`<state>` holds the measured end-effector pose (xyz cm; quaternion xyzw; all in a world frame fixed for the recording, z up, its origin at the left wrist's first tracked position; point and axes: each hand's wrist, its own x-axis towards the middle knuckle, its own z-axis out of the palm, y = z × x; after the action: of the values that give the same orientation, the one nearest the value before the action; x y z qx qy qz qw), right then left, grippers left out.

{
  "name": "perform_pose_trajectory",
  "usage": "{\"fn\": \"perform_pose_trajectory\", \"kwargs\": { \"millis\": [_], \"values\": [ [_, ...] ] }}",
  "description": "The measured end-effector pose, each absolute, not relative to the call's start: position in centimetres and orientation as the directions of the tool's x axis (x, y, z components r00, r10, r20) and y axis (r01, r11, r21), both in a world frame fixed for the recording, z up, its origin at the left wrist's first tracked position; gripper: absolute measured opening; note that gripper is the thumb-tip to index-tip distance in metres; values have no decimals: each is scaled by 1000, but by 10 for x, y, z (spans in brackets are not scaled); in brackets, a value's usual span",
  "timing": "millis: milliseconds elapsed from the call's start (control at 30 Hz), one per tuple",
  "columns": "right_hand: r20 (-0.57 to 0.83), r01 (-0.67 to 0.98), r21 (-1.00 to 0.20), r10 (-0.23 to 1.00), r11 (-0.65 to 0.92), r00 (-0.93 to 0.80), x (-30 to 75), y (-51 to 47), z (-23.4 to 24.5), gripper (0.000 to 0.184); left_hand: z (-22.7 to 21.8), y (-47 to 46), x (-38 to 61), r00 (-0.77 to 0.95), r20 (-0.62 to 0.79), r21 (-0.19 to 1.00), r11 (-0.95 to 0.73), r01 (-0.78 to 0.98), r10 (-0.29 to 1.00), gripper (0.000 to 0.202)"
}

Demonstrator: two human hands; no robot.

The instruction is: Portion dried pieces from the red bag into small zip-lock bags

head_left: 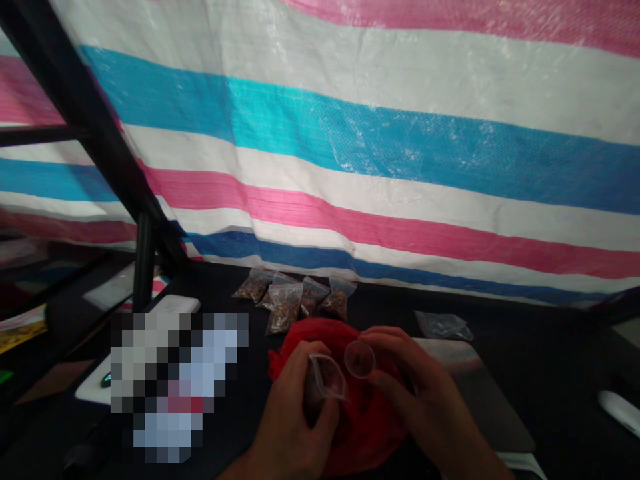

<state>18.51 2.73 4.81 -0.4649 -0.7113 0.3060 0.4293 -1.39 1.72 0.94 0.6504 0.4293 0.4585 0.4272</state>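
Observation:
My left hand [293, 417] grips a small clear plastic bag [326, 380] with something dark inside. My right hand [415, 393] holds a small round clear plastic cup [359, 359] between its fingertips, close to that bag, and the two are apart. Under both hands lies a crumpled red cloth or bag [320, 333]. Beyond it, a cluster of several clear zip bags [285, 308] filled with brown dried pieces leans together. Off to the right of them lies a flat, clear, nearly empty bag [443, 325].
A black tabletop [380, 300] carries everything. A flat metal plate or scale [480, 380] sits under my right hand's side. A white object [620, 412] lies at the right edge. A white box [175, 305] stands left, partly pixelated. A striped tarp and black metal frame rise behind.

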Motion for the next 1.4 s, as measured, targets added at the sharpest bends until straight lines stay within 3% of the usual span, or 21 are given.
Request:
{"fn": "perform_pose_trajectory", "kwargs": {
  "millis": [200, 400, 633, 867, 967, 1100, 1267, 1400],
  "values": [
    [598, 495, -529, 717, 689, -358, 179, 14, 48, 34, 2, 16, -12, 304, 218, 887, -318, 335, 927, 29],
    [624, 549, -360, 632, 755, -459, 188, 7, 36, 49, 5, 15, -12, 315, 232, 857, -347, 382, 920, 34],
    [611, 587, -359, 658, 726, -441, 197, 3, 30, 52, 7, 16, -13, 357, 235, 831, -377, 408, 904, 29],
    [655, 647, -446, 718, 618, -235, 187, 12, 34, 35, 2, 17, -16, 252, 245, 912, -311, 269, 936, 10],
    [599, 633, -434, 731, 640, -328, 182, 18, 38, 32, -1, 17, -16, 136, 253, 916, -283, 285, 958, 17],
    [564, 625, -383, 708, 681, -426, 175, 16, 36, 41, -9, 17, -15, 110, 303, 873, -322, 367, 947, 47],
    [579, 547, -486, 720, 681, -383, 170, 8, 39, 13, -14, 19, -17, 236, 336, 810, -407, 422, 912, 55],
    [564, 510, -600, 778, 616, -275, 174, 7, 50, 19, -11, 20, -17, 206, 375, 757, -427, 495, 904, 51]
  ]
}}
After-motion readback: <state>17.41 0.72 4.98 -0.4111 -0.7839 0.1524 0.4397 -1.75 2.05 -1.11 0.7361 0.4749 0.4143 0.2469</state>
